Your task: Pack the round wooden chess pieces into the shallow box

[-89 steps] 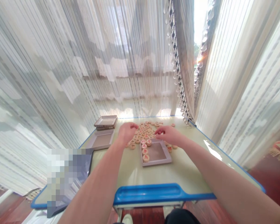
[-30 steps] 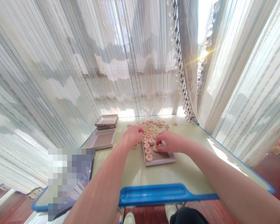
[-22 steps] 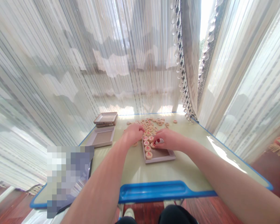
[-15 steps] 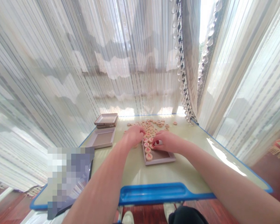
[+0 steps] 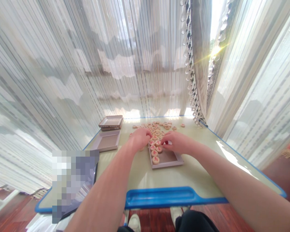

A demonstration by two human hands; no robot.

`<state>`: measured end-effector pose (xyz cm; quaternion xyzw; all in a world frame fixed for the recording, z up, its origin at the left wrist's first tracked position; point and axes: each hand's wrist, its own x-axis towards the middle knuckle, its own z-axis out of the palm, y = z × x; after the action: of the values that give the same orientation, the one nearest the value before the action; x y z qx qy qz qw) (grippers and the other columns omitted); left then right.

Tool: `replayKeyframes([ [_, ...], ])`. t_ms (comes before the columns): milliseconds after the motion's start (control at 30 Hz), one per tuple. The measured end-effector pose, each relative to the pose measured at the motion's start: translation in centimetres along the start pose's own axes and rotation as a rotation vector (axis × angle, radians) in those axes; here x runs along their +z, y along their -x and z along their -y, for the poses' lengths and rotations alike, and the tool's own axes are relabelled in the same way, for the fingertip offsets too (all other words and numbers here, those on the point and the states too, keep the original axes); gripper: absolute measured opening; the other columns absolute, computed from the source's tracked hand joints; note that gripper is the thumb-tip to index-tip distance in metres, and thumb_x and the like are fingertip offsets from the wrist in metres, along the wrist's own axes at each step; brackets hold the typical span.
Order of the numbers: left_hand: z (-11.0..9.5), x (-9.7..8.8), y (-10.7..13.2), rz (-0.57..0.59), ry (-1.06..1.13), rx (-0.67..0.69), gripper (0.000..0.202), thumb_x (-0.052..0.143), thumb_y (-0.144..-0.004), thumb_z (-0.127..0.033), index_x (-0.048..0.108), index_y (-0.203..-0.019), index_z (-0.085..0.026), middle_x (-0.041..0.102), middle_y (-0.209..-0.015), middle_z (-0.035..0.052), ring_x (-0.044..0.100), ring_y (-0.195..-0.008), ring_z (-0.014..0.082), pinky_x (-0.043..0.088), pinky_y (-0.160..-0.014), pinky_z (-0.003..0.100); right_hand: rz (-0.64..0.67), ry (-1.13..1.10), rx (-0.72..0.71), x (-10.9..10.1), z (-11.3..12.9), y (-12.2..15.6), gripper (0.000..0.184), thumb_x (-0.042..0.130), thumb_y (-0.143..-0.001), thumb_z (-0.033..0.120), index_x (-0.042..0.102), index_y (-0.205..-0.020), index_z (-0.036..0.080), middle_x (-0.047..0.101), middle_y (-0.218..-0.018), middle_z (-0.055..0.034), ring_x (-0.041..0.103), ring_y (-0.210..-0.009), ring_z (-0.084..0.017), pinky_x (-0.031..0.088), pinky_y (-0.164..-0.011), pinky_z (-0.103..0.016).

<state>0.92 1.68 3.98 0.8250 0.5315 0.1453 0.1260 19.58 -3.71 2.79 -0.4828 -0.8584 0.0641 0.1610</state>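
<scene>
I've got my right grip [image 5: 177,142] loosely parted, red-marked disc [image 5: 159,149] just off its fingertips, in the tray [image 5: 168,158] below, left grip [image 5: 140,138] by the pile [image 5: 157,133], can't tell if it's holding one

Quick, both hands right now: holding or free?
Left hand: curled by the pieces, grip cannot be told.
Right hand: open over the tray.

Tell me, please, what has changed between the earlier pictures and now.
The right hand has brought a sixth piece into the tray, moved it left up to the four-piece column, and now seems to have let go, close beside it. The left hand has shifted right, toward the tray's far left corner. The column and stacked trays stayed put.
</scene>
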Motion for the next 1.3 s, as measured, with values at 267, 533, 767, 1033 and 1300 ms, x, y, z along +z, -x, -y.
replayKeyframes([
  [267,-0.1,0.0,0.1,0.001,-0.015,0.002,0.029,0.045,-0.066,-0.014,0.07,-0.079,-0.02,0.069,-0.081,0.0007,0.059,-0.076,0.0167,0.045,-0.069,0.024,0.024,0.221,0.008,0.3,0.1,-0.1,0.027,0.048,-0.077,0.02,0.07,-0.09,0.025,0.065,-0.086,-0.0046,0.051,-0.087,-0.021,0.037,-0.073,-0.029],
  [533,-0.1,-0.1,0.0,0.007,-0.01,-0.013,0.029,0.046,-0.066,-0.015,0.07,-0.08,-0.02,0.069,-0.085,0.0002,0.059,-0.079,0.0163,0.045,-0.071,0.024,0.017,0.245,0.018,0.5,0.6,-0.1,0.026,0.046,-0.08,0.024,0.069,-0.092,0.025,0.065,-0.087,-0.0044,0.052,-0.087,-0.02,0.037,-0.074,-0.028],
  [767,0.0,-0.5,0.4,-0.003,0.021,0.018,0.026,0.047,-0.064,-0.019,0.07,-0.076,-0.02,0.068,-0.075,-0.0003,0.058,-0.069,0.0146,0.042,-0.061,0.022,-0.01,0.211,0.063,0.7,0.2,-0.1,0.025,0.047,-0.078,0.023,0.07,-0.089,0.025,0.066,-0.088,-0.0033,0.054,-0.088,-0.02,0.038,-0.072,-0.028],
  [1033,-0.3,-1.2,1.3,0.106,0.037,0.068,0.024,0.055,-0.064,-0.035,0.07,-0.072,-0.018,0.063,-0.062,-0.0017,0.052,-0.054,0.0109,0.034,-0.048,0.021,-0.069,0.182,0.086,0.8,0.1,-0.3,0.022,0.05,-0.077,0.022,0.07,-0.087,0.023,0.067,-0.085,-0.0035,0.055,-0.085,-0.019,0.039,-0.073,-0.028],
  [1300,-0.1,-0.8,0.8,0.15,0.069,0.087,0.02,0.057,-0.063,-0.028,0.071,-0.074,-0.02,0.067,-0.071,-0.0015,0.056,-0.062,0.0117,0.039,-0.056,0.022,-0.128,0.168,0.09,0.9,0.1,-0.4,0.02,0.052,-0.08,0.029,0.071,-0.083,0.023,0.068,-0.081,-0.0034,0.056,-0.086,-0.019,0.039,-0.071,-0.027],
])
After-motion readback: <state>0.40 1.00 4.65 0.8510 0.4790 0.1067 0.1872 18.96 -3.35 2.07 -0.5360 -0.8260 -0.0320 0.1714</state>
